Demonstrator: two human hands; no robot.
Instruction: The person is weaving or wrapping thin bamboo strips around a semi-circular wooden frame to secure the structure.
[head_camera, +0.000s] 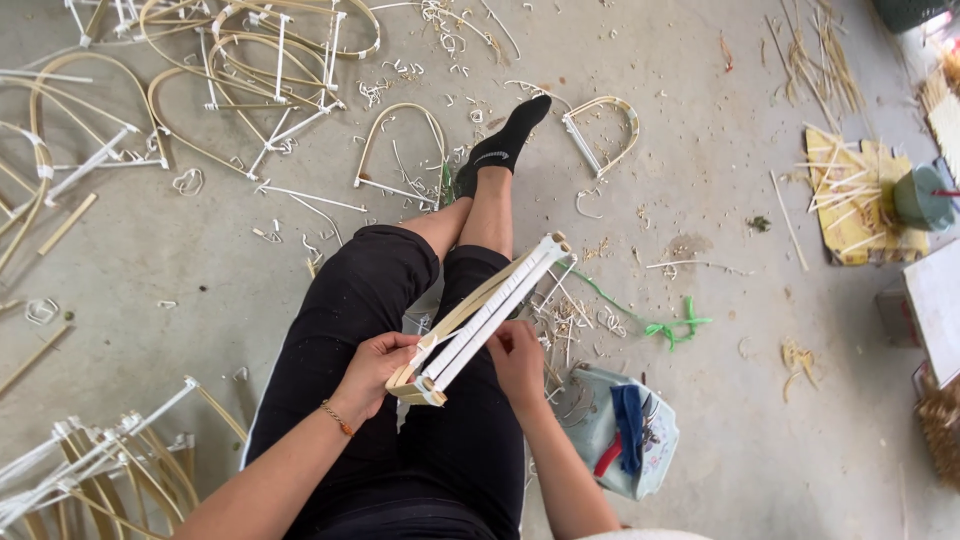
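Observation:
I sit on a concrete floor with my legs stretched out. A bundle of flat bamboo strips and white sticks (490, 308) lies slanted over my lap, its far end pointing up to the right. My left hand (375, 366) grips the bundle's near end, where white tape binds it. My right hand (517, 362) presses against the bundle's underside a little further along. A gold bracelet sits on my left wrist.
Bent bamboo arch frames (245, 70) with white crossbars lie scattered at the upper left, and more frames (90, 470) are stacked at the lower left. A pale bowl (625, 425) with tools sits by my right hip. Green ties (675, 325), shavings, yellow card (860, 205).

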